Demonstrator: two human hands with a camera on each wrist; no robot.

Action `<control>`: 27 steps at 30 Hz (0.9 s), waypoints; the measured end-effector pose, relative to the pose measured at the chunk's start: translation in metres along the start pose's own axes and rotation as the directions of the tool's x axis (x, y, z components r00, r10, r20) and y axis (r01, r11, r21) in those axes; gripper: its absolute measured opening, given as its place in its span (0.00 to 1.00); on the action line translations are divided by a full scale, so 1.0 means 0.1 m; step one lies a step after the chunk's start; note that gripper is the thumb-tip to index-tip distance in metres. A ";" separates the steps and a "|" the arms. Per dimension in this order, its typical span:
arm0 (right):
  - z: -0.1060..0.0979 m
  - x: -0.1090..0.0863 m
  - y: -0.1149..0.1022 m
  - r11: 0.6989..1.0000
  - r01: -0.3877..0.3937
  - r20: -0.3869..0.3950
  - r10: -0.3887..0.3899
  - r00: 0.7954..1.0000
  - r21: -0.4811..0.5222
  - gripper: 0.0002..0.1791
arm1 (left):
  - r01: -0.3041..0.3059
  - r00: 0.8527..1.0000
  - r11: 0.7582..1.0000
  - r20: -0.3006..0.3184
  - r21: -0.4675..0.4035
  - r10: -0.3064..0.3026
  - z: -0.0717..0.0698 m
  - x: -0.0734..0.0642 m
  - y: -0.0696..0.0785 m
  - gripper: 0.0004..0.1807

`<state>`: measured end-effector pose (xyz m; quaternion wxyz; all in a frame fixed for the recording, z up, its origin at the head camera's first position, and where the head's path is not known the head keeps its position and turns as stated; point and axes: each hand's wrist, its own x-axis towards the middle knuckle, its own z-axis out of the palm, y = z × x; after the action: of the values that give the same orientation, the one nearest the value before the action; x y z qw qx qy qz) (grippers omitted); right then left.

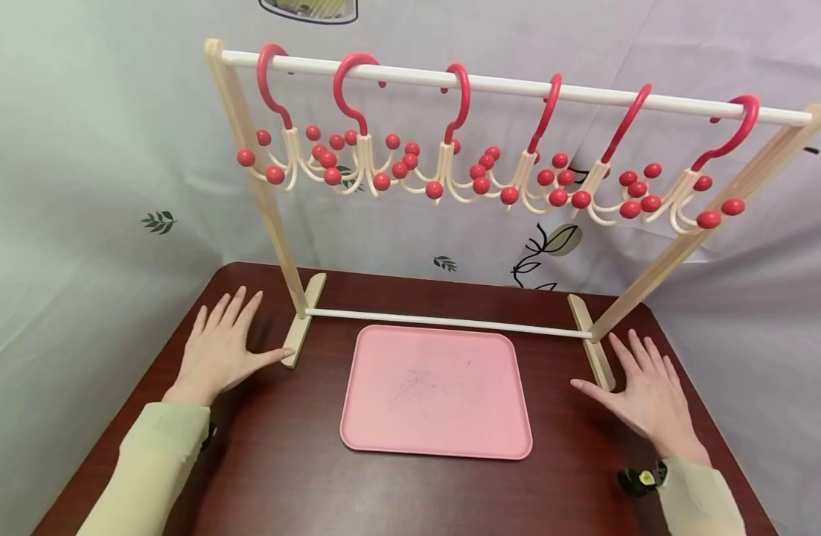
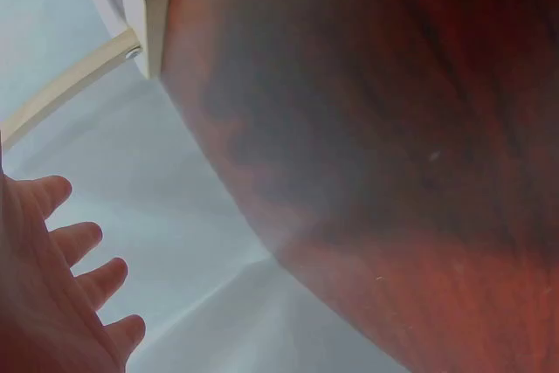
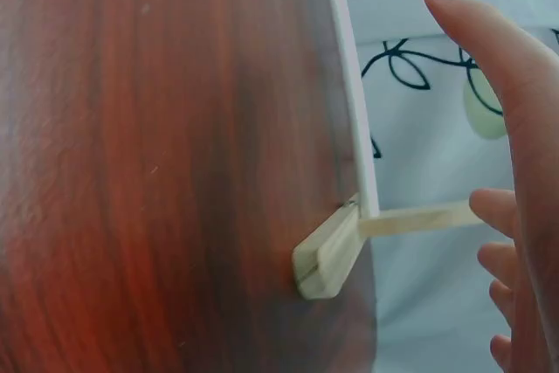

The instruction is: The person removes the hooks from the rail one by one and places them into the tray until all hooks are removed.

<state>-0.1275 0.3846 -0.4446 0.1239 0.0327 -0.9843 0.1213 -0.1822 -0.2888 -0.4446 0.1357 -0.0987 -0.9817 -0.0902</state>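
Note:
A wooden rack with a white top bar (image 1: 417, 77) stands on the table. Several claw-shaped hangers (image 1: 446, 158) hang from that bar, each with a red hook and pale prongs tipped with red balls. My left hand (image 1: 216, 346) is spread flat, palm down, beside the rack's left foot (image 1: 315, 289), its thumb over the foot's front end. On the other side, my right hand (image 1: 654, 406) hovers or rests with fingers spread by the right foot (image 1: 601, 365); contact is unclear. Both wrist views show extended fingers with nothing held. Between the feet lies a pink tray (image 1: 443, 424).
The dark red-brown table (image 1: 410, 495) has its back edge behind the rack. A white lower bar (image 1: 443, 321) joins the feet just behind the tray. Pale cloth (image 1: 383, 246) with leaf prints hangs around the table. A black band (image 1: 641, 480) is on the right wrist.

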 end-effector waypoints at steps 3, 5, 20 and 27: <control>-0.06 0.02 -0.06 1.000 0.011 -0.012 -0.010 1.000 0.010 0.63 | -0.003 1.000 1.000 -0.024 -0.007 0.003 -0.07 0.03 0.02 0.66; -0.12 0.03 -0.10 0.999 0.026 -0.033 -0.025 0.999 0.021 0.62 | -0.003 0.999 1.000 -0.036 -0.012 0.003 -0.12 0.04 0.04 0.67; -0.81 0.10 -0.79 0.910 0.224 -0.404 -0.069 0.912 0.350 0.41 | -0.007 0.967 0.885 -0.230 -0.465 -0.113 -0.63 0.42 0.36 0.52; -1.07 0.17 -1.07 0.734 0.262 -0.435 0.050 0.899 0.626 0.30 | 0.030 0.951 0.662 -0.182 -0.749 -0.249 -0.78 0.77 0.44 0.43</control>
<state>-0.1085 0.3072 -0.3152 0.3210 0.1056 -0.8190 0.4638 -0.2261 -0.2491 -0.3417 0.2086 -0.0555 -0.8377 -0.5017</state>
